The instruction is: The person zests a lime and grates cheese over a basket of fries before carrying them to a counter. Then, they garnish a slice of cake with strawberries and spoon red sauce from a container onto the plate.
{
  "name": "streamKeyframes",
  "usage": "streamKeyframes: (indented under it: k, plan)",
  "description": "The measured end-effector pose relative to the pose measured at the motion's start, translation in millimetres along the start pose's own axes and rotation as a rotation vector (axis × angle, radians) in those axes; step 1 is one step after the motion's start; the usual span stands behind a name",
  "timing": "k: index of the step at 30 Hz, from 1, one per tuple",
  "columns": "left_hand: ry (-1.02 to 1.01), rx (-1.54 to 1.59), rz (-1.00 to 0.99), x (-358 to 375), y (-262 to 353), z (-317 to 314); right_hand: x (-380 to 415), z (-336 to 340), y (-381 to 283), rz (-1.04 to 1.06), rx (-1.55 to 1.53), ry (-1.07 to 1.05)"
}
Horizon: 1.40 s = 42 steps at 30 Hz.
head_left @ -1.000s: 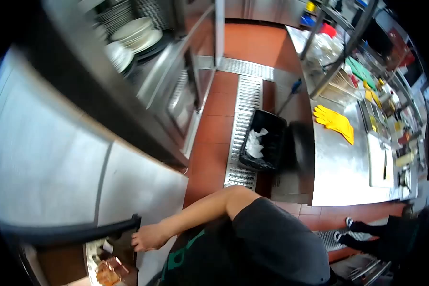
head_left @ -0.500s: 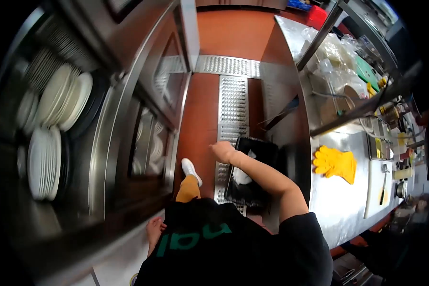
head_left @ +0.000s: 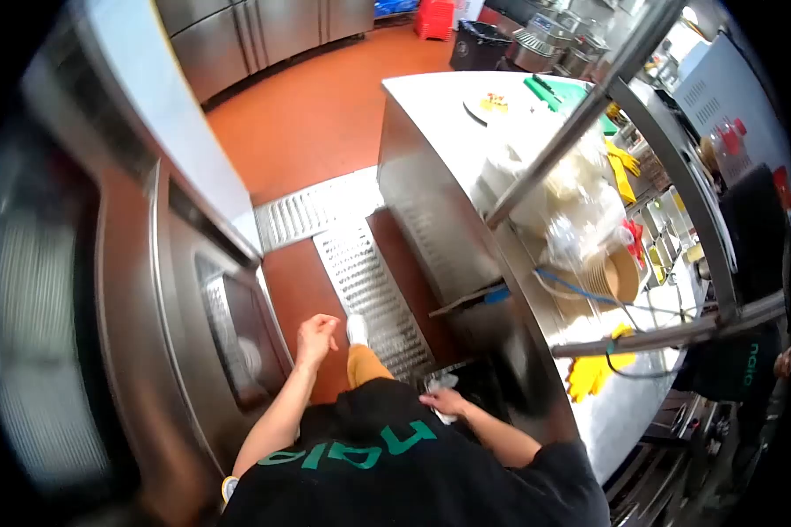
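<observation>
My left hand is raised ahead of my body over the red floor, its fingers loosely bent with a gap between thumb and fingers and nothing held. Low on my right side, my right hand hangs with its fingers partly extended and holds nothing visible. It overlaps a black-lined bin with white crumpled scraps inside. One white shoe shows on the metal floor grate, just right of my left hand.
Steel cabinets line my left. On the right, a steel counter carries yellow gloves, plastic bags, stacked paper bowls and a green cutting board. A co-worker in black stands beyond it.
I have moved forward along the aisle, and the view has turned. My left hand has swung forward from my side, while my right hand has drawn back toward my body.
</observation>
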<state>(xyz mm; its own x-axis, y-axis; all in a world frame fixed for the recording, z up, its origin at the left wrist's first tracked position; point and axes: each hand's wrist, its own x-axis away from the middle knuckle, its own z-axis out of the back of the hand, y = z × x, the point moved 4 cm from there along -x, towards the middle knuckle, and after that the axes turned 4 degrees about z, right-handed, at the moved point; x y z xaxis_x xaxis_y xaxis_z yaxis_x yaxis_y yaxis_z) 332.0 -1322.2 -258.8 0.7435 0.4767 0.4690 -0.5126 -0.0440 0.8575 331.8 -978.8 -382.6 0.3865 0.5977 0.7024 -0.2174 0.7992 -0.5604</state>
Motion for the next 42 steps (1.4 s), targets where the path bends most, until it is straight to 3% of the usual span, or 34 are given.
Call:
streamKeyframes:
  k: [1, 3, 5, 7, 8, 9, 10, 11, 13, 15, 17, 20, 23, 25, 26, 27, 29, 32, 33, 35, 36, 37, 39, 41, 42]
  plan:
    - [-0.076, 0.048, -0.032, -31, 10, -8, -8, -15, 14, -0.11, -0.528, -0.071]
    - [-0.181, 0.059, -0.05, -92, 17, -15, -15, 1, -31, -0.229, -1.005, -0.192]
    - [-0.268, 0.079, -0.04, -152, 5, -4, -64, 26, -34, 0.438, -0.855, 0.136]
    - [-0.308, 0.006, 0.076, -212, -13, 35, -124, 138, -90, -0.118, -0.721, -0.076]
    - [-0.257, 0.046, 0.225, -242, -32, 66, -155, 202, -118, -0.079, -0.194, 0.029]
    - [-0.203, 0.078, 0.383, -267, -58, 103, -196, 254, -124, 0.141, -0.14, 0.248]
    - [-0.108, 0.093, 0.447, -293, -78, 144, -214, 320, -152, 0.402, -0.383, 0.752]
    - [0.026, 0.191, 0.495, -304, -82, 183, -228, 380, -171, 0.379, -0.853, 0.726]
    - [0.249, 0.351, 0.495, -338, -112, 262, -237, 490, -202, 0.253, -1.315, 1.048]
    - [0.2, 0.558, 0.484, -340, -102, 301, -253, 563, -181, 0.158, -1.558, 1.353]
    - [0.223, 0.441, 0.571, -376, -78, 312, -316, 596, -55, 0.004, -1.918, 1.407]
    - [0.23, 0.205, 0.656, -465, -46, 329, -302, 623, 21, 0.055, -1.927, 1.666]
    - [0.227, -0.022, 0.614, -588, 17, 356, -293, 630, -29, -0.088, -1.977, 1.894]
    - [0.213, -0.109, 0.506, -692, 90, 355, -301, 617, 0, 0.031, -2.084, 1.872]
    - [0.205, -0.164, 0.419, -754, 132, 356, -297, 621, -6, -0.039, -2.086, 1.905]
    - [0.185, -0.226, 0.312, -820, 185, 346, -299, 618, -14, -0.116, -2.109, 1.939]
    - [0.042, -0.288, 0.088, -947, 304, 300, -316, 619, -24, -0.075, -2.121, 2.028]
    - [-0.23, -0.287, -0.256, -1118, 474, 184, -341, 623, -52, -0.052, -2.084, 2.147]
    - [-0.29, -0.312, -0.31, -1126, 534, 131, -348, 623, -60, -0.059, -2.093, 2.203]
    - [-0.382, -0.291, -0.433, -1161, 599, 54, -355, 638, -80, -0.034, -2.08, 2.272]
    - [-0.383, -0.452, -0.525, -1149, 631, 22, -356, 653, -94, -0.019, -2.073, 2.28]
    - [-0.379, -0.617, -0.614, -1143, 654, -5, -357, 670, -99, -0.036, -2.085, 2.286]
    - [-0.44, -0.73, -0.523, -1156, 658, -26, -360, 701, -112, -0.069, -2.13, 2.351]
    - [-0.468, -0.944, -0.638, -1237, 603, -7, -364, 754, -110, -0.086, -2.201, 2.432]
    - [-0.689, -0.527, -0.167, -1226, 594, -13, -366, 778, -102, -0.103, -2.203, 2.428]
